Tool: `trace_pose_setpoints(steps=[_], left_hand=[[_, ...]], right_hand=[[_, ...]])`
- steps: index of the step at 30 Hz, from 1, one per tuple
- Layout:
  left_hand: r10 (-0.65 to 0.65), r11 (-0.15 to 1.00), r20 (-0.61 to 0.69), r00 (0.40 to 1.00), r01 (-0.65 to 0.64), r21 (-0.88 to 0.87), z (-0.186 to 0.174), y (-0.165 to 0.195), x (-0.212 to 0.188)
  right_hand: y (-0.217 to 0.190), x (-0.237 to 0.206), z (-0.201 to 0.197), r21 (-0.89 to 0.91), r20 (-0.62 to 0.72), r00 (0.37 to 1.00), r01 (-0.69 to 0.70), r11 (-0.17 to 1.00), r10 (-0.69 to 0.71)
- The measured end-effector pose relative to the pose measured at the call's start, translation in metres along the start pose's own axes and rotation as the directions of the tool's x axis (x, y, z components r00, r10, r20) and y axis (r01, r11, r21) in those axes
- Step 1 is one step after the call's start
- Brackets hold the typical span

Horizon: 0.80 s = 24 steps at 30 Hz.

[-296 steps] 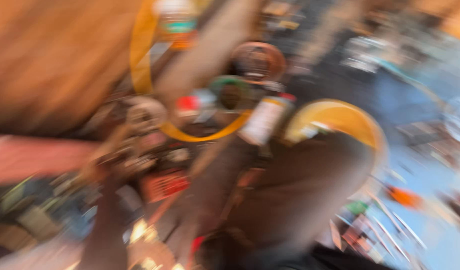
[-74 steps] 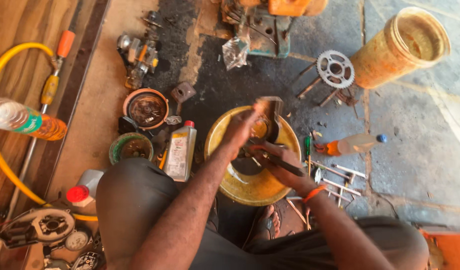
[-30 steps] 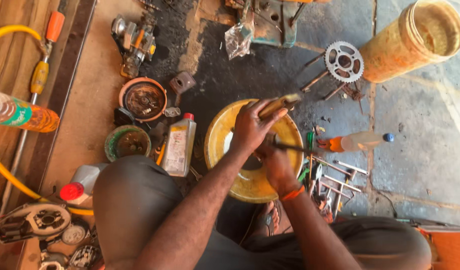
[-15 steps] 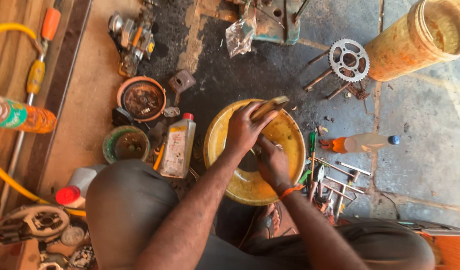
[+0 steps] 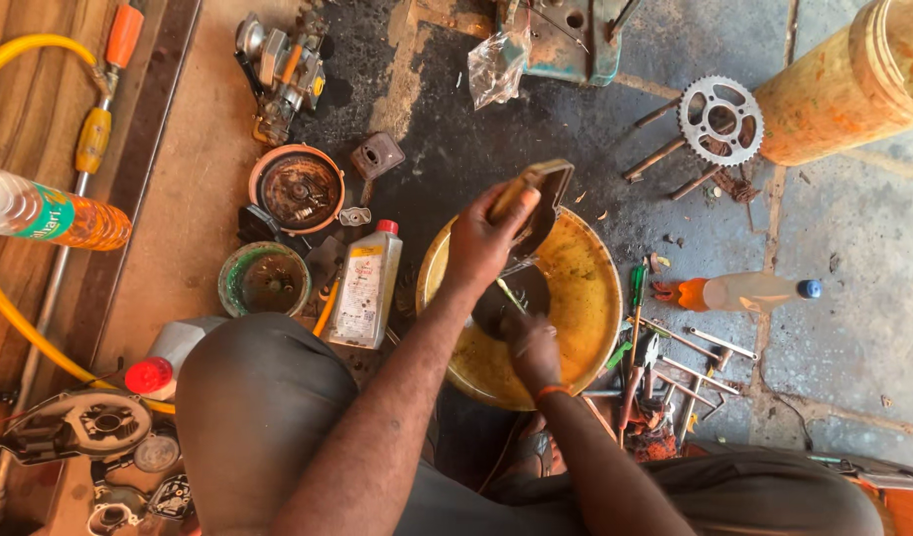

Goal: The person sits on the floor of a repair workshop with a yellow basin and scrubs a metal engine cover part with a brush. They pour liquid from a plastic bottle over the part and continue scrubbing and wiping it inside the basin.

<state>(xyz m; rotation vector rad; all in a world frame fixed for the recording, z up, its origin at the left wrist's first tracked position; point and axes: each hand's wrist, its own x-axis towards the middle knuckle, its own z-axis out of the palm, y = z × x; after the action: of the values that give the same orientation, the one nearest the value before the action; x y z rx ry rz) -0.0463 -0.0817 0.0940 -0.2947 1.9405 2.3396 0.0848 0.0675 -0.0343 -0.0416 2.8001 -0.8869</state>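
My left hand (image 5: 484, 236) grips a dirty metal engine part (image 5: 536, 199) and holds it tilted over a round yellow basin (image 5: 586, 298) on the floor. My right hand (image 5: 532, 342) is lower in the basin, closed on a thin brush-like tool (image 5: 511, 295) whose tip points at the part. An orange band sits on my right wrist. The basin's bottom is dark and oily.
Left of the basin stand a small oil bottle (image 5: 362, 288), a green bowl (image 5: 265, 280) and a rusty round cover (image 5: 298, 189). Screwdrivers and spanners (image 5: 665, 367) lie to the right beside a clear bottle (image 5: 744, 293). A sprocket (image 5: 719, 119) and an orange bucket (image 5: 844, 84) are farther off.
The left hand has kept the part over the basin, shifting slightly. The right hand moved lower and closer to me with the thin tool.
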Motion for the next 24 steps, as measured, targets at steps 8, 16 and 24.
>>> trace_pose_setpoints(steps=[8,16,24], left_hand=[[-0.041,0.902,0.147,0.988,0.100,-0.419,-0.019,-0.007,0.012],[-0.225,0.764,0.332,0.916,0.378,-0.523,-0.011,-0.014,-0.001],[-0.166,0.562,0.510,0.844,0.506,-0.654,0.007,-0.013,-0.011]], right_hand=[[0.013,0.036,-0.054,0.115,-0.018,0.997,0.079,0.990,-0.077],[-0.081,0.017,-0.215,0.777,0.034,0.999,-0.035,0.628,0.014],[-0.138,0.012,-0.159,-0.104,-0.178,0.932,0.302,0.948,-0.317]])
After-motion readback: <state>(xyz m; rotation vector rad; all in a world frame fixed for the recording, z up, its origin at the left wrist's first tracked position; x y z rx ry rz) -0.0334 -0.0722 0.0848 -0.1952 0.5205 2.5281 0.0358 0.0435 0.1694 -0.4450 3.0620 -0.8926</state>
